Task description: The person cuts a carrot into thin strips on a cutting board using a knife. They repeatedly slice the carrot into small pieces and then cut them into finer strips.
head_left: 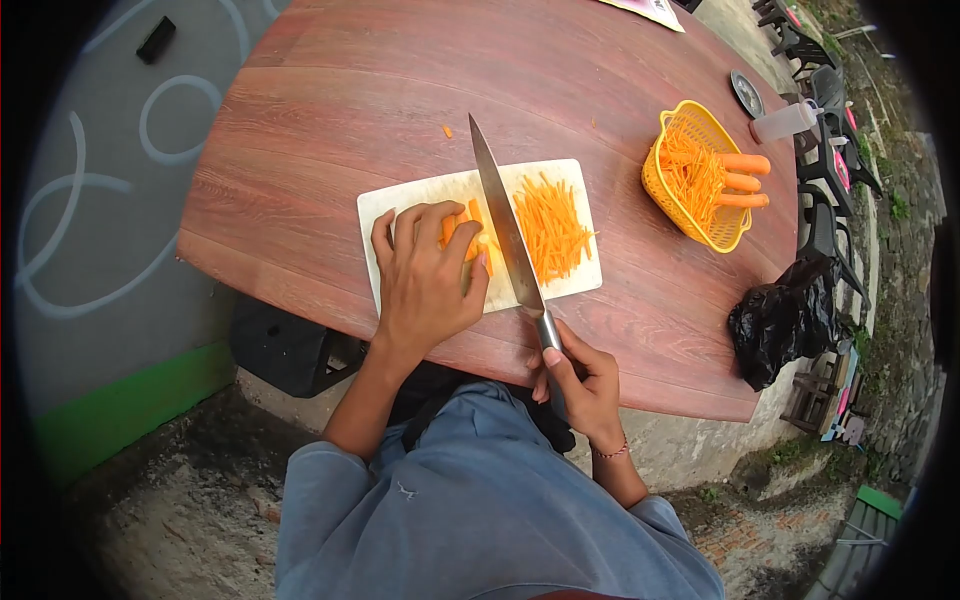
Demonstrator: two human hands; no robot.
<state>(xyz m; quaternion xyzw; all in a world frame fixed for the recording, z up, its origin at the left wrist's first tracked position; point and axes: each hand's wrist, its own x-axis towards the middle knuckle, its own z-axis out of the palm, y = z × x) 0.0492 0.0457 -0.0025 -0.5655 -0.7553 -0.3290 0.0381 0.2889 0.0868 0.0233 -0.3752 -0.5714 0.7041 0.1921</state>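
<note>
On a white cutting board [410, 195], my left hand [425, 275] presses carrot slices [475, 228] with its fingers curled over them. My right hand [578, 380] is wrapped round the handle of a large knife [508, 215], low at the table's edge. The blade lies across the board, pointing away from me, between the slices and a pile of thin carrot strips [553, 228] on the right part of the board.
On the wooden table [350, 110], a yellow basket [655, 185] at the right holds shredded carrot and whole carrots [745, 182]. Beyond it are a squeeze bottle [785, 122] and a dark ashtray-like dish [746, 93]. A black plastic bag [785, 320] hangs at the right edge.
</note>
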